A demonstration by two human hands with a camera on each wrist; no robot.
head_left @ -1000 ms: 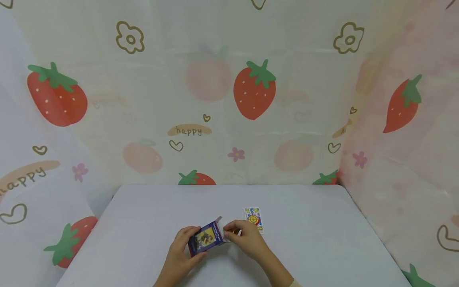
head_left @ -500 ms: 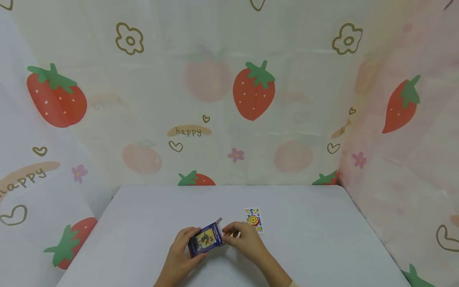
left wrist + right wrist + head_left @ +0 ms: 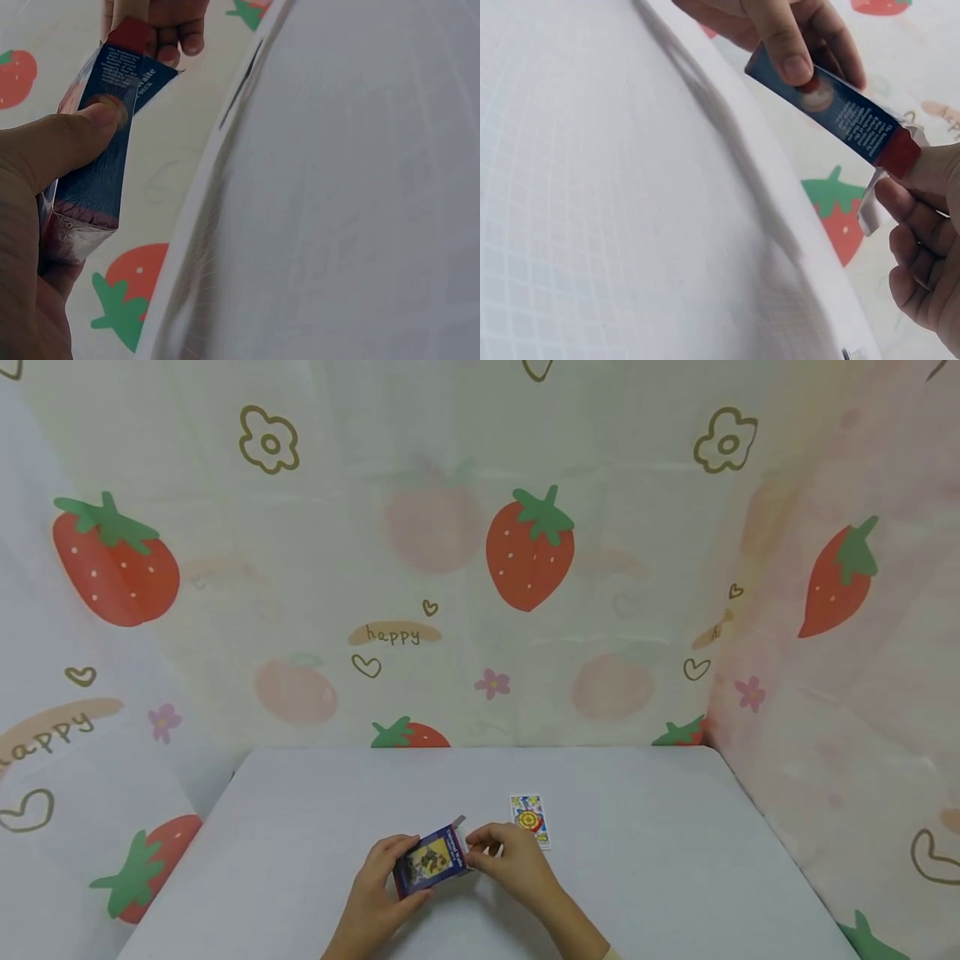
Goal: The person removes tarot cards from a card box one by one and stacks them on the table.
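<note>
In the head view my left hand [image 3: 381,878] grips a dark blue tarot card box [image 3: 431,860] with a yellow picture on its front, tilted above the table. Its thumb presses the narrow side in the left wrist view, where the box [image 3: 96,166] shows a clear wrapper at its lower end. My right hand [image 3: 516,858] is at the other, opened end, its thumb and curled fingers pinching around the flaps. A red flap [image 3: 898,153] and a torn-looking white flap [image 3: 871,204] show there in the right wrist view. The contents of the box are hidden.
A tarot card [image 3: 529,814] with a yellow wheel picture lies face up just beyond my right hand, partly covered by it. The white table [image 3: 660,860] ends at a back edge. Strawberry-printed curtains [image 3: 420,543] stand behind and at both sides.
My right fingers have shifted slightly left, closer to the opened end of the box. The left hand and the box hold nearly the same place; the card on the table has not moved.
</note>
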